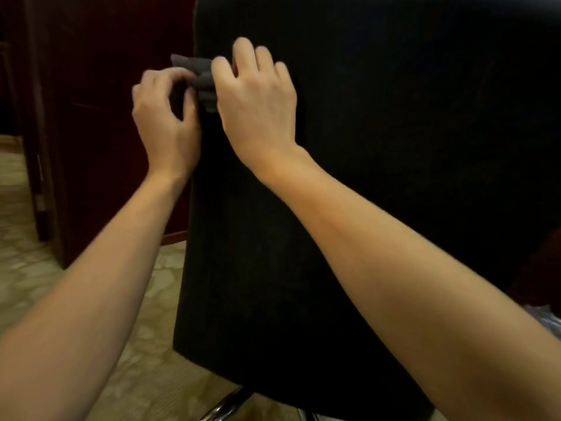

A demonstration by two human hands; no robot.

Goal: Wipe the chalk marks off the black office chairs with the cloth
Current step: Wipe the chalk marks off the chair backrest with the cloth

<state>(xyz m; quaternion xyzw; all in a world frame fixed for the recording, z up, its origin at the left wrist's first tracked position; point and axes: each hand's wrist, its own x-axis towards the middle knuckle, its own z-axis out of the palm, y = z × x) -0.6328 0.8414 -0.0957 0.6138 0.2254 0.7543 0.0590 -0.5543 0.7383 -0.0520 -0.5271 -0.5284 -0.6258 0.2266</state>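
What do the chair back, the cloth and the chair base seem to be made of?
Chair back: apparently matte black woven fabric, with a faint fine weave and no shine. Cloth: soft grey textile, bunched in folds between both hands. Chair base: probably polished or chromed metal, given its bright reflections.

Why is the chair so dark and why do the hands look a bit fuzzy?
In the head view the light is dim and warm, so the black chair shows almost no detail and no chalk marks can be made out; the left hand and right hand are slightly blurred, and so is the grey cloth they hold; the wide lens bends the chair's edge.
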